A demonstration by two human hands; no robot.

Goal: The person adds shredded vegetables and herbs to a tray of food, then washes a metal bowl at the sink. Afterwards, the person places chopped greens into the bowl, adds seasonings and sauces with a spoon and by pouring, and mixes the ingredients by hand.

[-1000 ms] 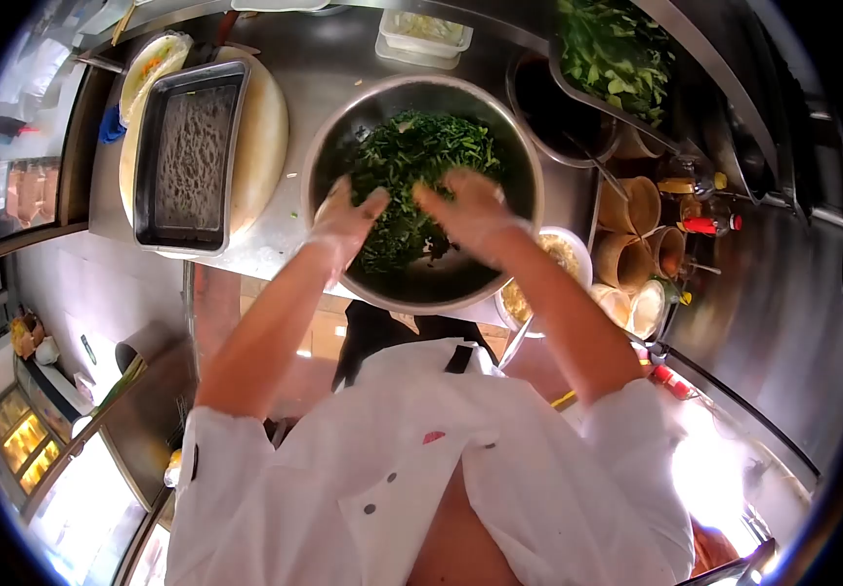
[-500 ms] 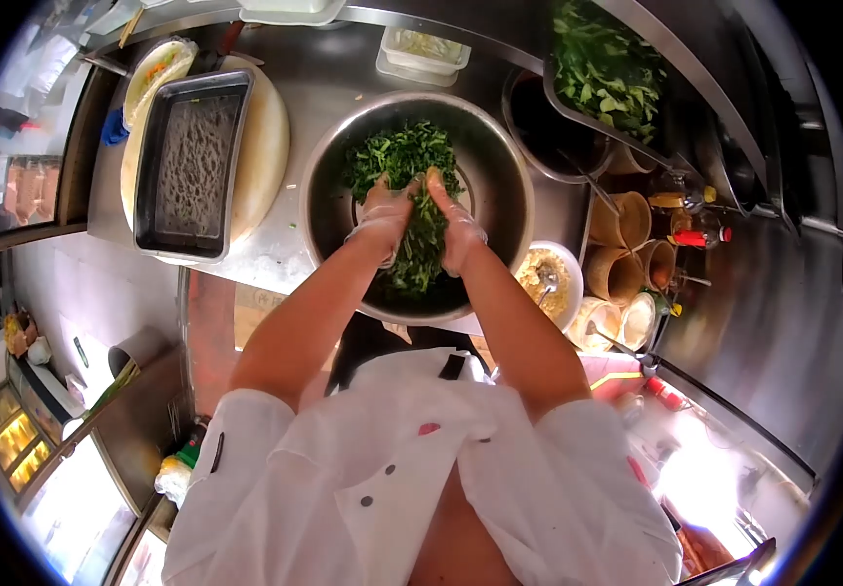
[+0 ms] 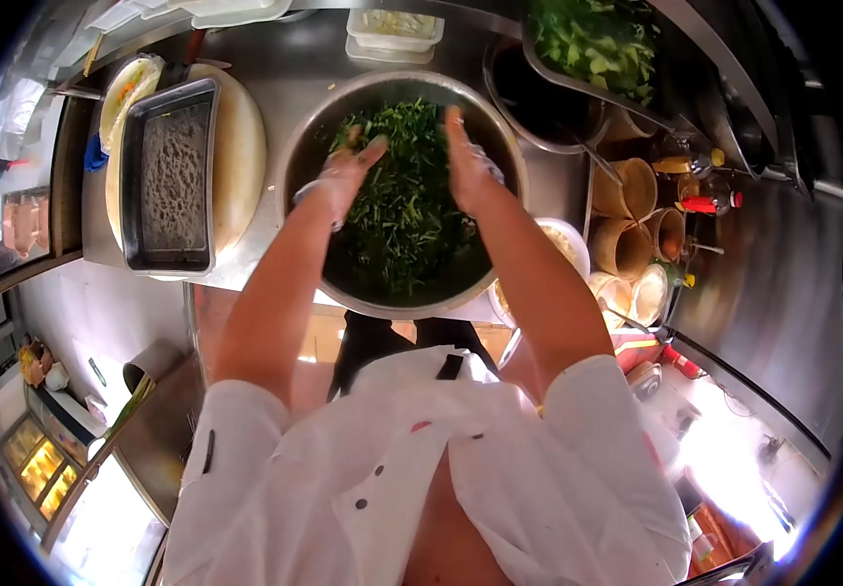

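Observation:
Chopped leafy greens (image 3: 400, 220) lie heaped through the middle of a large round metal bowl (image 3: 495, 137). My left hand (image 3: 351, 168), in a clear plastic glove, is over the left side of the heap with its fingers apart. My right hand (image 3: 466, 164), gloved the same way, is at the right side of the greens, fingers stretched out toward the far rim. A gap filled with greens separates the two palms. Neither hand is closed around anything, though some fingertips are blurred or partly hidden.
At left, a dark rectangular tray (image 3: 169, 181) rests on a round board (image 3: 244, 176). A dark pot (image 3: 529, 103) stands right of the bowl, below a tray of leafy greens (image 3: 597, 49). Several seasoning tubs (image 3: 626, 188) and bottles (image 3: 704, 203) line the right side. A white container (image 3: 395, 47) sits behind.
My hands have moved apart, left hand leftward and right hand slightly rightward, letting go of the greens between them. The greens now spread wider across the bowl. The view has shifted a little.

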